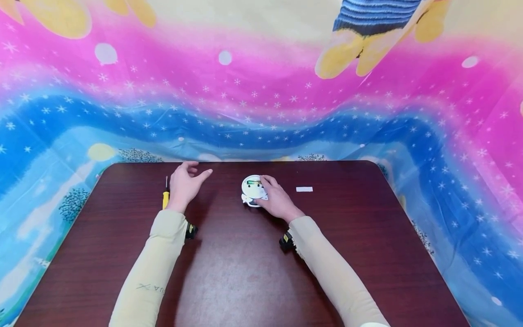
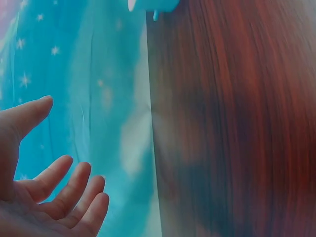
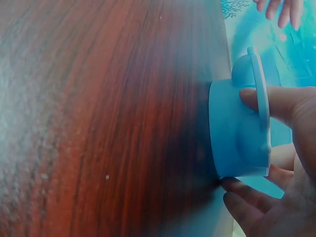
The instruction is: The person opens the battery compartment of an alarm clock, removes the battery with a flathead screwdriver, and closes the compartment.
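A small white round device [image 1: 248, 190] stands near the back of the table, with a narrow green-and-gold bar showing in a slot on its upper face. My right hand [image 1: 279, 199] grips it from the right, thumb on the near side and fingers on the far side. Seen from the side in the right wrist view, the device's body [image 3: 229, 131] is a thick drum under a flat, wider plate. Off to the left, my left hand [image 1: 185, 184] hovers over the table holding nothing, its thumb spread from loosely bent fingers. A screwdriver [image 1: 165, 199] with a yellow handle lies beside that hand.
A small white strip [image 1: 304, 189] lies right of the device. The dark wooden table [image 1: 229, 281] ends at a back edge close behind both hands, where a printed cloth [image 1: 253, 109] hangs.
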A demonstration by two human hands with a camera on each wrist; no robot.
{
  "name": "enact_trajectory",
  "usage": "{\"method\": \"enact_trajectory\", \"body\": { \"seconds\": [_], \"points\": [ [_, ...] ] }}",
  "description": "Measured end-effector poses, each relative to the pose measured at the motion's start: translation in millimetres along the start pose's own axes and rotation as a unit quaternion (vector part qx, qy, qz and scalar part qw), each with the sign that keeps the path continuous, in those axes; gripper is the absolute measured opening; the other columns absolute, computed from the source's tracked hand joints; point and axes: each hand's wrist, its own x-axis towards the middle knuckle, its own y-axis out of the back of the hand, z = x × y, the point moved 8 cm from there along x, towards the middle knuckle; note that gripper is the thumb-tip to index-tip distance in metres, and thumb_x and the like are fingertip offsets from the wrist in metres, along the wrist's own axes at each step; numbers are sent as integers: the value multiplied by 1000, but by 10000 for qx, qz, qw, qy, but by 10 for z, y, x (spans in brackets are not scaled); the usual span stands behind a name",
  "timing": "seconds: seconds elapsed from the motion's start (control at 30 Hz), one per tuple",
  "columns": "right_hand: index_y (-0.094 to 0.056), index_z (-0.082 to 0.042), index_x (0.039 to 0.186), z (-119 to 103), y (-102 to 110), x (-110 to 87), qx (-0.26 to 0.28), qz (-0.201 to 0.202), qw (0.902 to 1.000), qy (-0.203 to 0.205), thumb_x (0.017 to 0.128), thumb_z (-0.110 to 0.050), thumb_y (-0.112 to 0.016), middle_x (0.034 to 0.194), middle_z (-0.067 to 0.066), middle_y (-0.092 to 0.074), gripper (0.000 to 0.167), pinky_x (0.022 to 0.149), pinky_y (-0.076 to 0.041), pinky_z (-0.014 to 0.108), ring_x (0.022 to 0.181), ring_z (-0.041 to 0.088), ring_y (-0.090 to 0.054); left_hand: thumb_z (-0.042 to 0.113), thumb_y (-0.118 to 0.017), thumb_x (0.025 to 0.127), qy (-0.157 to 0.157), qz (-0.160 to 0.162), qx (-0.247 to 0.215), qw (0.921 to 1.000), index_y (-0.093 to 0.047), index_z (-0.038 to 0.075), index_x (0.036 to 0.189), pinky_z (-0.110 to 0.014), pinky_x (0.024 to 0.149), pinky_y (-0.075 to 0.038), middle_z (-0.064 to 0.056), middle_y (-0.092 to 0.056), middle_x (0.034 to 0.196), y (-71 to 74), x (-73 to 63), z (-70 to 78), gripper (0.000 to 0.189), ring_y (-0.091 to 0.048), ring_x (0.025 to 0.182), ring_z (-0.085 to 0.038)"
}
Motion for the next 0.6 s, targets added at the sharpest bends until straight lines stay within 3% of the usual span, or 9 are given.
{"method": "enact_trajectory", "body": {
  "seconds": [0.27,0.6],
  "points": [
    [-28,-6,161,2,4,20,-95,-3,10000,-29,96,-34,-73,163,11,-26,84,112,-36,42,142,29,-37,36,-79,90,-247,-292,-261,9989,-64,3,132,-46,95,-49,-19,-66,117,-282,-1,223,56,-64,111,-37],
    [-29,-3,160,-9,27,50,-145,19,9999,10,93,-33,-75,160,12,-29,87,110,-38,43,140,29,-39,31,-79,89,-387,-510,-310,9975,-65,4,130,-44,95,-50,-19,-67,117,-482,-18,305,51,-65,109,-35]
  ]
}}
